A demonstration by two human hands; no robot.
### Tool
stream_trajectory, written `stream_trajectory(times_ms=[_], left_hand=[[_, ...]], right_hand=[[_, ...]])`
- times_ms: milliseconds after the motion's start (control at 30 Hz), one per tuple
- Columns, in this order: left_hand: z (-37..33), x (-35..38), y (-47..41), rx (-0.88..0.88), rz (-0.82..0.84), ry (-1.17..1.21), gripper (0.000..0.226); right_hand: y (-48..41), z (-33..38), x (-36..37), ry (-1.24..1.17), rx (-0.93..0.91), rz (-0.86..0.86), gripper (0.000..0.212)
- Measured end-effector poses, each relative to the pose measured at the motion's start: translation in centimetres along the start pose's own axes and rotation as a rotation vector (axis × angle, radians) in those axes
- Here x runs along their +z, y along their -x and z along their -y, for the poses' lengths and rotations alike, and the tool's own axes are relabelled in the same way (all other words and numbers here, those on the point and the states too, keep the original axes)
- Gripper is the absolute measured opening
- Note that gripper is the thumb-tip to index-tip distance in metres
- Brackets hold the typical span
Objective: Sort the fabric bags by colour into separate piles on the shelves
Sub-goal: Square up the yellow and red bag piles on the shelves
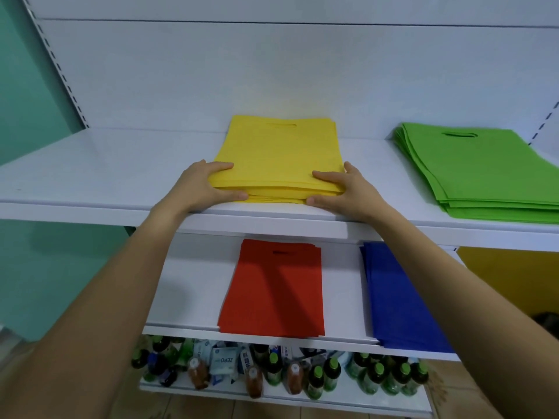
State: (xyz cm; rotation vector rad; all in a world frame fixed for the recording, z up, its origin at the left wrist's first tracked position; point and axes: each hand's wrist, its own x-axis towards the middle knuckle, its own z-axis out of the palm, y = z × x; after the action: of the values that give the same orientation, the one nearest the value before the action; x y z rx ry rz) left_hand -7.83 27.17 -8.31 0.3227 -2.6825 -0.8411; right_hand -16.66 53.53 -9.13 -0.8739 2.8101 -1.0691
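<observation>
Lowest shelf (272,399), nearest the floor: green-capped bottles (317,376) and loose packets (222,362), mixed together.

Middle shelf (187,285): red pile (273,288) of fabric bags at centre, lying flat, handle slot toward the back. Blue pile (396,300) is to its right, apart from it, partly hidden by the right forearm.

Upper shelf (106,167): yellow pile (281,155) lies at centre, its near edge at the shelf front. Left hand (205,184) grips the pile's near left corner, fingers laid on top and thumb against the front edge. Right hand (344,192) grips the near right corner in the same way. Green pile (478,170) lies well to the right on the same shelf, untouched, its edges slightly fanned.

Behind: white back panel (211,71).
</observation>
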Motion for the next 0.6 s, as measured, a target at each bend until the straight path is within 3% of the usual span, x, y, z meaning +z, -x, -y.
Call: stream_trajectory(times_ms=[100, 300, 600], left_hand=[[-0.1, 0.2, -0.2, 0.038, -0.045, 0.012, 0.074], [1.0, -1.0, 0.4, 0.047, 0.084, 0.158, 0.079], [0.8, -0.5, 1.0, 0.173, 0.052, 0.134, 0.057]], right_hand=[[0.0, -0.1, 0.2, 0.001, -0.031, -0.003, 0.063], [1.0, 0.6, -0.3, -0.109, -0.057, -0.055, 0.061], [1.4, 0.8, 0.2, -0.090, -0.134, -0.122, 0.040]])
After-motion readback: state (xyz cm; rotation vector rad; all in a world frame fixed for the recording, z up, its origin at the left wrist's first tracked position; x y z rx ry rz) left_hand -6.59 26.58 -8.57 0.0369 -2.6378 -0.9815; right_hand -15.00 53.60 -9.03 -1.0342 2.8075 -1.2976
